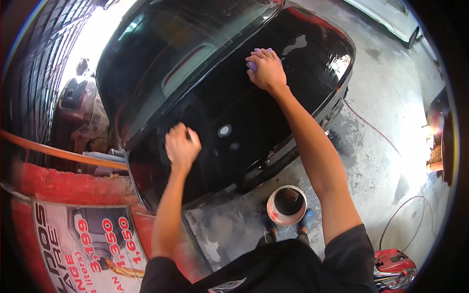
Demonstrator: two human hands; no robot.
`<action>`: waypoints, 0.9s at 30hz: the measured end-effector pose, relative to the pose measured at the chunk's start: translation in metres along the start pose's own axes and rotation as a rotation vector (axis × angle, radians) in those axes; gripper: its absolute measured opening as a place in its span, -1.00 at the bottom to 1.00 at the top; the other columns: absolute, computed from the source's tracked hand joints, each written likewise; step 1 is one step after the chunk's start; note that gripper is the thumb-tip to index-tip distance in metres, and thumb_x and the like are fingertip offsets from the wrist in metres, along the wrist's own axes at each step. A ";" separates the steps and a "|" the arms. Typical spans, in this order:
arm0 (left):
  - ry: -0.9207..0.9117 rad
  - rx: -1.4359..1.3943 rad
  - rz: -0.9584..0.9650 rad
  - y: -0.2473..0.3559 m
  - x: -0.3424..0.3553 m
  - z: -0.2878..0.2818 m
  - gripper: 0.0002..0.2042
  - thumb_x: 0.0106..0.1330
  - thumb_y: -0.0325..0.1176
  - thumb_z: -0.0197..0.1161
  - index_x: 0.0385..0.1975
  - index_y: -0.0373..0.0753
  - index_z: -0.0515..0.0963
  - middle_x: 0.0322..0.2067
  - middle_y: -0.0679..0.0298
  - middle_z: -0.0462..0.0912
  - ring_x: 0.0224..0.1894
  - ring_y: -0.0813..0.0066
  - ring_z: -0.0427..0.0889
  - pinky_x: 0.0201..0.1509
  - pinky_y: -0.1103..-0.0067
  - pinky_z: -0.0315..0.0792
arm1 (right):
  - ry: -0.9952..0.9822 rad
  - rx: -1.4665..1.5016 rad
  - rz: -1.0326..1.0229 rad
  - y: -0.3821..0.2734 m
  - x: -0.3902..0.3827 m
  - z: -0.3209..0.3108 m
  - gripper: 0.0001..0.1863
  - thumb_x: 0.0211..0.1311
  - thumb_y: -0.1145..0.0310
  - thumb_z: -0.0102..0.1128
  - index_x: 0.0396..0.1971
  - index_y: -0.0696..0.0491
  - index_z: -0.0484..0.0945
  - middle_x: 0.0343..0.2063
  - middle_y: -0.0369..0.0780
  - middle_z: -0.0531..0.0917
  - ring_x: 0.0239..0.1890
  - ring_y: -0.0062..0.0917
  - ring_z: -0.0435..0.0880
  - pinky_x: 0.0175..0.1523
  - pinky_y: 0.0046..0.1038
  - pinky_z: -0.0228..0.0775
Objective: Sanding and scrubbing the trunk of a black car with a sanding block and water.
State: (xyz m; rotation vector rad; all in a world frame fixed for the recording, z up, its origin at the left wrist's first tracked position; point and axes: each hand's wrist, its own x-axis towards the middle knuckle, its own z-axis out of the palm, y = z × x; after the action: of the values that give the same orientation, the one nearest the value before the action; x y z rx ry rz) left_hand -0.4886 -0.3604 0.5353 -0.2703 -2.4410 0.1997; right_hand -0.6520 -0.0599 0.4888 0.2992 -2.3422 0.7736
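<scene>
My right hand (267, 69) is closed over a soft purple wad (251, 65), a cloth or a sponge, and presses it on the glossy black boot lid (264, 112) of a car. Only the wad's edges show past my fingers. Lower and to the left, my left hand (181, 145) is slightly blurred, with its fingers curled against the same panel. Something small and dark shows between its thumb and fingers, too hidden to name. Between the two hands, a round whitish patch (224, 130) marks the black paint. The lid looks wet in places.
A white bucket (303, 199) with dark water and a brown block stands by my feet. To the left are an orange rail (63, 151), a red ledge (78, 184) and a printed banner (88, 229). A hose (373, 128) crosses the floor; a red machine (394, 263) sits at lower right.
</scene>
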 end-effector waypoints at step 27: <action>-0.067 -0.109 -0.020 0.027 -0.062 -0.027 -0.85 0.18 -0.36 0.24 -0.49 -0.25 0.43 -0.47 0.08 0.47 -0.33 0.05 0.51 -0.25 0.23 0.33 | -0.008 -0.015 0.002 0.021 0.003 0.006 -0.56 0.10 0.26 0.34 0.04 -0.07 0.69 0.23 -0.22 0.62 0.41 -0.25 0.42 0.57 -0.13 0.06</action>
State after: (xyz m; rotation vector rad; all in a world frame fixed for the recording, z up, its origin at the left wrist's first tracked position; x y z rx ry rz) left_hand -0.4207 -0.3475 0.5134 -0.2911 -2.5243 0.0676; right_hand -0.6658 -0.0472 0.4777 0.2932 -2.3553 0.7565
